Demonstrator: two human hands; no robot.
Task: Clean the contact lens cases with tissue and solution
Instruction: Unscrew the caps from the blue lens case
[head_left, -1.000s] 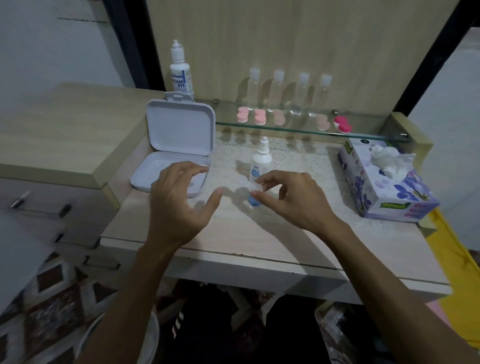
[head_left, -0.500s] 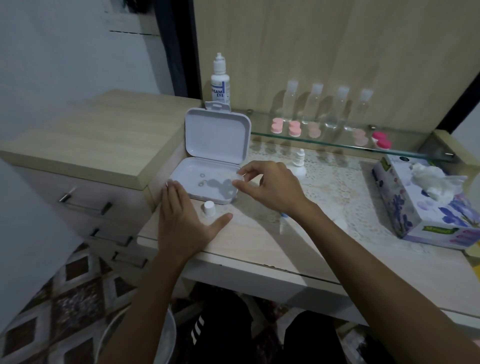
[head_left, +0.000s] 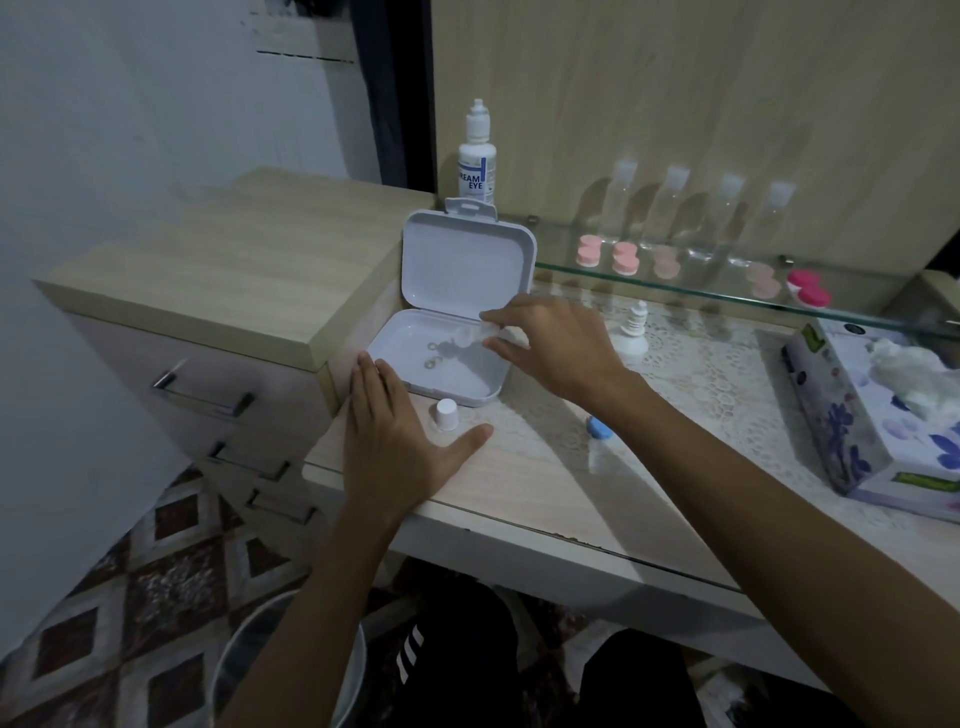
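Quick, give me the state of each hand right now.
Left hand: open, lying flat on the desk beside the small white cap.
Right hand: fingers pinching a small clear piece over the open white box.

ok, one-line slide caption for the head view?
Right hand reaches over open white box; left hand flat on desk.

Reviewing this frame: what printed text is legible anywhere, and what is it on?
"REAM EYE": on the white dropper bottle behind the open white case; its first letter is not visible.
Green label on the tissue box: too blurred to read.
Round mark on the box top: unreadable.
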